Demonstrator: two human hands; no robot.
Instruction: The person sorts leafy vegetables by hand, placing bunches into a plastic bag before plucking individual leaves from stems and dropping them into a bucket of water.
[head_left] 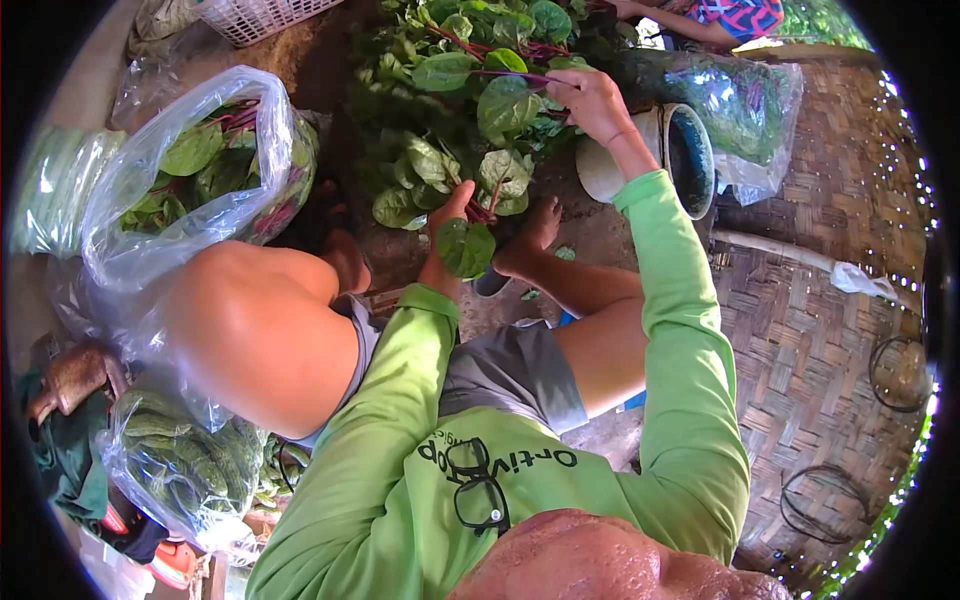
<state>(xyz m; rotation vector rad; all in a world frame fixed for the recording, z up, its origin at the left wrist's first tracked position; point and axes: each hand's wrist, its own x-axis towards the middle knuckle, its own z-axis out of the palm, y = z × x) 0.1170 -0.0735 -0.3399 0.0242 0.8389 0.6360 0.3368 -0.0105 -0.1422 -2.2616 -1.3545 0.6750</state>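
Leafy greens with purple-red stems lie in a large pile (400, 110) on the ground in front of me. My left hand (452, 212) is closed around a small bunch of leafy stems (482, 212), with a broad leaf hanging over the wrist. Over the right part of the pile, my right hand (592, 105) pinches the purple stem of a leafy sprig (508, 80), whose leaves point left. An open clear plastic bag (100, 215) at the left contains more of the same greens (195, 160).
A white bucket (600, 175) lies tipped beside my right forearm. Behind it is a filled plastic bag (740, 110). Bagged green vegetables (185, 450) stand at lower left, a white basket (250, 15) at the top. Another person's arm (690, 25) shows at upper right, near a woven wall (800, 330).
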